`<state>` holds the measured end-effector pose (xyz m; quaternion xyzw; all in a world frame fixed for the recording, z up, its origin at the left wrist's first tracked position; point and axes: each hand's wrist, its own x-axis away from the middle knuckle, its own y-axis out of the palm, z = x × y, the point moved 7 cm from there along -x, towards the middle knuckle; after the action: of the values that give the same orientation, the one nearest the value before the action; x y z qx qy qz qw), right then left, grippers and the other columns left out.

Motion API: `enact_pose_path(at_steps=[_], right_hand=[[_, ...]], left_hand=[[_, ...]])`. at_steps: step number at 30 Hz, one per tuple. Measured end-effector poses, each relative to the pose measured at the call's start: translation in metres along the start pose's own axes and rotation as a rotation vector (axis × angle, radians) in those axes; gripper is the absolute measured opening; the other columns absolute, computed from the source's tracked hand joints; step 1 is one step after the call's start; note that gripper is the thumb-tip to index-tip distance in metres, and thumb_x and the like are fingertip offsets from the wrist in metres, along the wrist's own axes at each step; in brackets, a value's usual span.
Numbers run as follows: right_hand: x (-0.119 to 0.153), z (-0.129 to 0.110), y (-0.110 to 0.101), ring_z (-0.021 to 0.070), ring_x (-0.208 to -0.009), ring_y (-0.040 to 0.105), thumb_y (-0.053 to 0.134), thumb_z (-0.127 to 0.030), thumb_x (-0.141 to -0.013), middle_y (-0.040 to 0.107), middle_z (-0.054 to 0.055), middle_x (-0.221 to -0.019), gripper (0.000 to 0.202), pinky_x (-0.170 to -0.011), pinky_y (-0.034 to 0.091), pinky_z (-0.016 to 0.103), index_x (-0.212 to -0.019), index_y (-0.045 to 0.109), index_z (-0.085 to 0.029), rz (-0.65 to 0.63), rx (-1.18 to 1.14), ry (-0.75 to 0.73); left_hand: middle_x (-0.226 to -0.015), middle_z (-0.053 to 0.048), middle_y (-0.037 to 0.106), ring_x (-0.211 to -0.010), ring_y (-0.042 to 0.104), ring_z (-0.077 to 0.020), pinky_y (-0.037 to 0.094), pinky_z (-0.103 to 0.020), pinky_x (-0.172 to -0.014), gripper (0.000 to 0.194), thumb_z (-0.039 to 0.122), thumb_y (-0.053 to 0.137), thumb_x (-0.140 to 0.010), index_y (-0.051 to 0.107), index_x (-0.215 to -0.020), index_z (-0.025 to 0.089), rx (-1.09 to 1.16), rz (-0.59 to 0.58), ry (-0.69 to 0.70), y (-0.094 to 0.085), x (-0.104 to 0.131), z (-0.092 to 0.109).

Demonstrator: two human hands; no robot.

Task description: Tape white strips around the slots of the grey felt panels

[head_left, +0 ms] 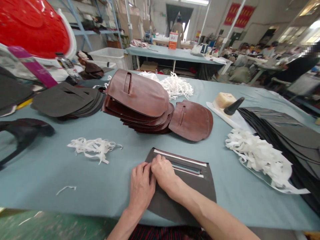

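Observation:
A dark grey leather piece (185,190) lies flat near the table's front edge, with white tape strips along its top edge and beside its long slot. My left hand (142,183) rests on its upper left side, fingers bent. Closed and touching the left hand, my right hand (163,171) presses on the piece at the left end of the slot. Whatever its fingertips pinch is hidden. Behind the piece sit a stack of brown leather flaps (140,95) and a smaller brown pile (191,120).
White strips lie at left (96,148), in a heap at right (260,158) and behind the brown stack (175,85). Grey pieces (65,100) are at left, black ones (287,130) at right. A block (225,100) and dark cone (234,106) stand back right.

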<state>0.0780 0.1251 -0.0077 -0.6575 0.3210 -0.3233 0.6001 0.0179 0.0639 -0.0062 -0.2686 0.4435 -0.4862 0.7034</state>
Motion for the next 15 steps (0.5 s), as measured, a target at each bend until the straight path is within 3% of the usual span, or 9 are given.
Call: enact_pose_path(at_steps=[8,12,15], right_hand=[[0.009,0.043,-0.004,0.0167,-0.076,0.062,0.041,-0.012,-0.092,0.061,0.009,-0.089,0.019,-0.067,0.048,0.025,-0.093,0.059,-0.013,0.081,-0.08,0.199],[0.017,0.032,-0.005,0.0149,-0.083,0.061,0.042,-0.019,-0.095,0.061,0.005,-0.092,0.019,-0.07,0.047,0.023,-0.09,0.061,-0.019,0.099,-0.116,0.093],[0.016,0.017,-0.004,0.0188,-0.086,0.059,0.05,-0.013,-0.088,0.06,0.009,-0.093,0.012,-0.069,0.049,0.026,-0.088,0.061,-0.016,0.069,-0.083,0.025]], left_hand=[[-0.11,-0.011,0.052,-0.1,0.05,-0.027,0.044,-0.047,-0.088,0.03,0.021,0.049,-0.087,0.053,-0.117,0.02,-0.04,-0.001,0.004,0.0,0.001,0.003],[-0.11,-0.011,0.053,-0.101,0.05,-0.0264,0.044,-0.046,-0.089,0.029,0.019,0.049,-0.086,0.054,-0.115,0.02,-0.053,-0.012,-0.018,0.0,0.001,0.002],[-0.111,-0.011,0.053,-0.102,0.05,-0.0264,0.045,-0.046,-0.088,0.029,0.019,0.049,-0.086,0.054,-0.115,0.02,-0.046,-0.009,-0.019,0.001,0.001,0.001]])
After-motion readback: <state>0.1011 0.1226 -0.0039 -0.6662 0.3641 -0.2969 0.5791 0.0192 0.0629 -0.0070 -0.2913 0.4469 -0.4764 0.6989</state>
